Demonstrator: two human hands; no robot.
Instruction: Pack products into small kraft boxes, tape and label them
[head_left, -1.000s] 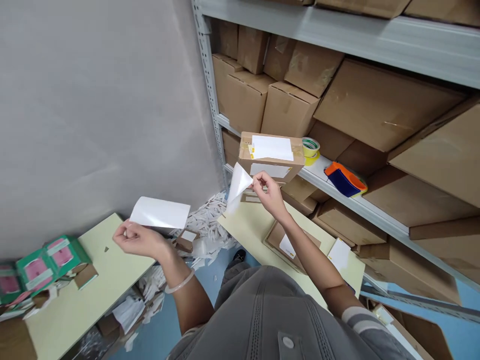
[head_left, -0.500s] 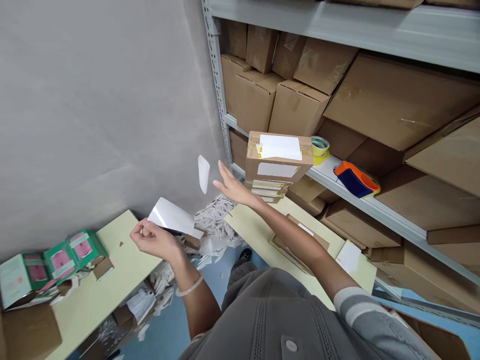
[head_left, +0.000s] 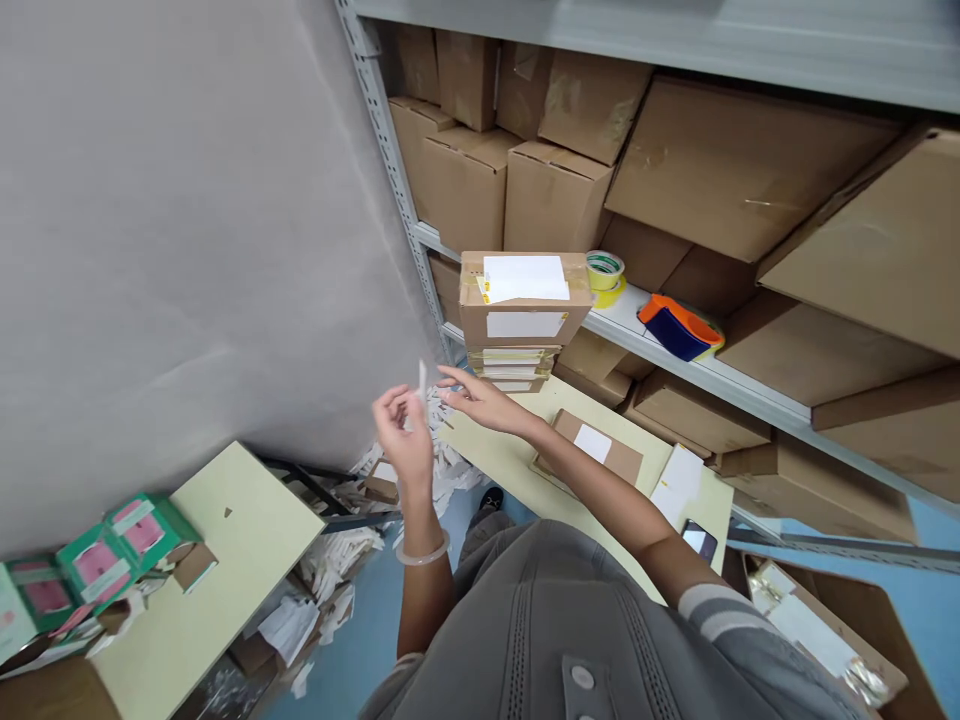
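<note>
My left hand (head_left: 405, 428) is closed, fingertips pinched on a thin white sheet (head_left: 422, 384) that is seen nearly edge-on. Just to its right is my right hand (head_left: 486, 402), palm down, its fingers stretched out and pointing at the sheet. Whether those fingertips touch it I cannot tell. Behind both hands rises a stack of cardboard boxes, the top box (head_left: 525, 290) bearing white labels. Below my right forearm, a flat cardboard box (head_left: 622, 455) with a white label lies on the pale yellow table (head_left: 487, 445).
White labels (head_left: 679, 480) and a phone (head_left: 699, 541) lie at the table's right. Tape rolls (head_left: 604, 268) and an orange-and-blue tape dispenser (head_left: 681, 328) sit on the shelf. Paper scraps (head_left: 450, 465) litter the floor. Green boxes (head_left: 139, 530) stand on the left table (head_left: 247, 500).
My left hand has moved right and up, bringing its white sheet beside my right hand and turning it edge-on. The loose white piece that was in the air is out of sight. The view has shifted right.
</note>
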